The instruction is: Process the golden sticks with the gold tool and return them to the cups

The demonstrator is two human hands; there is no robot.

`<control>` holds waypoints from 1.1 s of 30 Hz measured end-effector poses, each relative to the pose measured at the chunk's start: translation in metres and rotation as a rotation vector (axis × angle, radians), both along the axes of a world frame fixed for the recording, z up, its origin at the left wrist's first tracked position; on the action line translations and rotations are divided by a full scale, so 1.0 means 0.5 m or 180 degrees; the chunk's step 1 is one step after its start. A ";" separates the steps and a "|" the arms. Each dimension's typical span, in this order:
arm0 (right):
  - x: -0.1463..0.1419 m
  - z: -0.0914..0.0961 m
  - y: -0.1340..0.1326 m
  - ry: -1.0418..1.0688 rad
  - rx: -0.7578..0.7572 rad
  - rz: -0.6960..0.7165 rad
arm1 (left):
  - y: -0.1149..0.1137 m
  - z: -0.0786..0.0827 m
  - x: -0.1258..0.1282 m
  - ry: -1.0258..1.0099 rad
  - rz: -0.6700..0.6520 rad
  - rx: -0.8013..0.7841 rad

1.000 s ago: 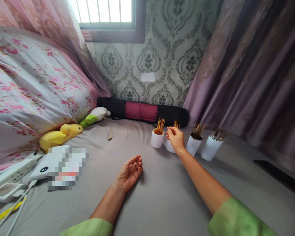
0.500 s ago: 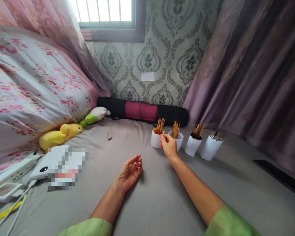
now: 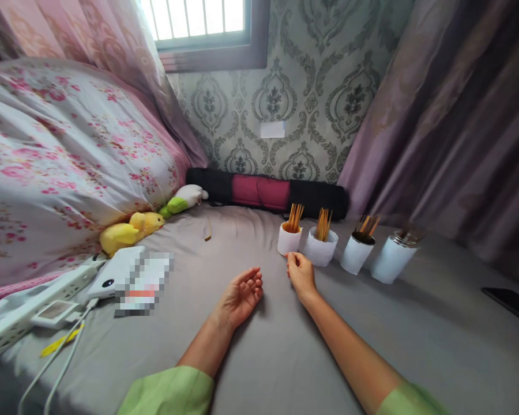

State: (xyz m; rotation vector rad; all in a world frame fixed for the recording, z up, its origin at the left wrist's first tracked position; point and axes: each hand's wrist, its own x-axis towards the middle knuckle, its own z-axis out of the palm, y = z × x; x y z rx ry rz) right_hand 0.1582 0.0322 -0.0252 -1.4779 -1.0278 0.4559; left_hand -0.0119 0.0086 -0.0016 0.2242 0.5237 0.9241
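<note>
Several white cups stand in a row on the grey sheet [image 3: 285, 357], each holding thin brown sticks: the leftmost cup [image 3: 288, 240], a second cup [image 3: 320, 249], a third cup [image 3: 356, 254] and a fourth cup [image 3: 391, 260]. My right hand [image 3: 301, 275] lies on the sheet just in front of the two left cups, fingers curled in a loose pinch; anything in it is hidden. My left hand [image 3: 241, 295] rests palm up beside it, fingers apart and holding nothing.
A black and red rolled bag [image 3: 266, 192] lies along the wall behind the cups. Yellow [image 3: 127, 231] and green plush toys [image 3: 181, 201] sit by the floral quilt [image 3: 64, 161] at left. A power strip [image 3: 30, 311], cables and a white device lie at lower left. A dark object [image 3: 510, 302] is at right.
My right hand has drawn back from above the second cup, down to the sheet in front of the cups. The left hand has stayed put. The camera shifted slightly.
</note>
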 end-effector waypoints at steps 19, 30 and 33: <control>-0.012 -0.023 -0.017 -0.0610 -0.0209 0.0300 | -0.002 -0.005 -0.001 0.0116 0.0001 0.0088; -0.016 -0.010 -0.028 -0.0920 -0.0287 0.0314 | 0.031 0.011 -0.020 0.0713 0.0108 -0.0065; -0.017 -0.013 -0.027 -0.0931 -0.0288 0.0315 | 0.046 0.018 -0.032 0.0936 0.0133 -0.0169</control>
